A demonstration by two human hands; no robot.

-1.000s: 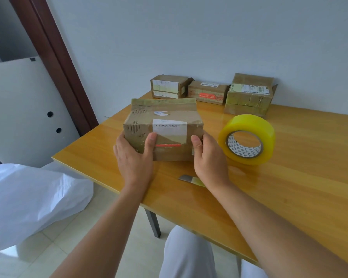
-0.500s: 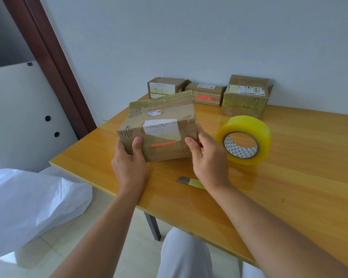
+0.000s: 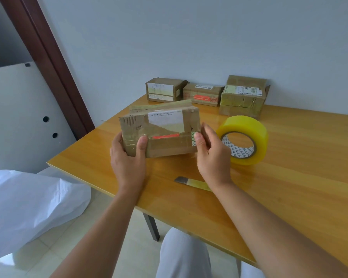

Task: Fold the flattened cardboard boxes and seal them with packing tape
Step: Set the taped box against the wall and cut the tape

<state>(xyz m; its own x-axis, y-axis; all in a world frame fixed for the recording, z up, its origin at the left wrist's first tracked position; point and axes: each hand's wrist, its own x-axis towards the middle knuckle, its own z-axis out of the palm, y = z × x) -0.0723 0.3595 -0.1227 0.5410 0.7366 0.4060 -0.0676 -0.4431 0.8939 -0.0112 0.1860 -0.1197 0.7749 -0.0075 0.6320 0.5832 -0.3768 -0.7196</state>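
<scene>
A brown cardboard box [image 3: 163,133] with a white label and a red strip is held tilted just above the wooden table [image 3: 289,177]. My left hand [image 3: 129,159] grips its lower left corner, thumb on the front face. My right hand [image 3: 211,155] grips its right end, thumb on the front edge. A big roll of yellow packing tape [image 3: 247,137] stands on edge just right of the box. A box cutter [image 3: 191,182] lies on the table under my right wrist, partly hidden.
Three folded, taped boxes stand against the wall: a small one [image 3: 164,92], a flat one [image 3: 202,94] and a taller one [image 3: 242,97]. A white plastic bag [image 3: 32,205] lies on the floor at left, beside a white board [image 3: 18,117].
The box has been lifted off the table and tipped toward me, so its front face now shows more fully. Both hands kept their hold at its ends.
</scene>
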